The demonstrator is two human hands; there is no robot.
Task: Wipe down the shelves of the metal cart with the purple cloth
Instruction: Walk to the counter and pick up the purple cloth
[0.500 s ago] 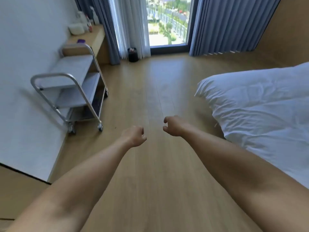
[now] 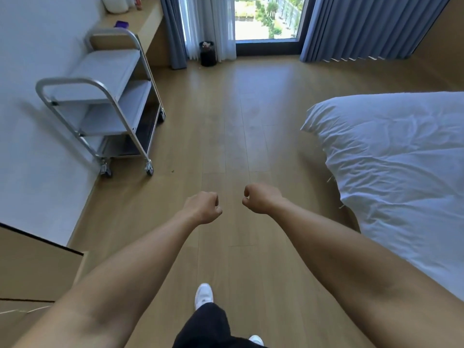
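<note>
Head view looked down a wood floor (image 2: 238, 121) with both bare arms stretched forward. Left hand (image 2: 202, 207) and right hand (image 2: 261, 198) were near each other over the floor, not touching, each curled into a fist, gripping nothing. Cart (image 2: 75, 81) stood far left against the white wall (image 2: 30, 59), on casters, three metal shelves stacked, well apart from both hands. Cloth (image 2: 121, 24) lay on the wooden ledge (image 2: 145, 18) just past the cart's far end, a small purple lump; could not tell whether it touched the cart's handle. White tub (image 2: 115, 3) sat farther along the same ledge. Bed (image 2: 401, 159) with a rumpled white cover filled the right side. Black bin (image 2: 208, 55) stood below the window (image 2: 266, 18), between grey curtains (image 2: 364, 26). One white shoe (image 2: 204, 295) and a dark trouser leg (image 2: 203, 325) showed at bottom centre.
</note>
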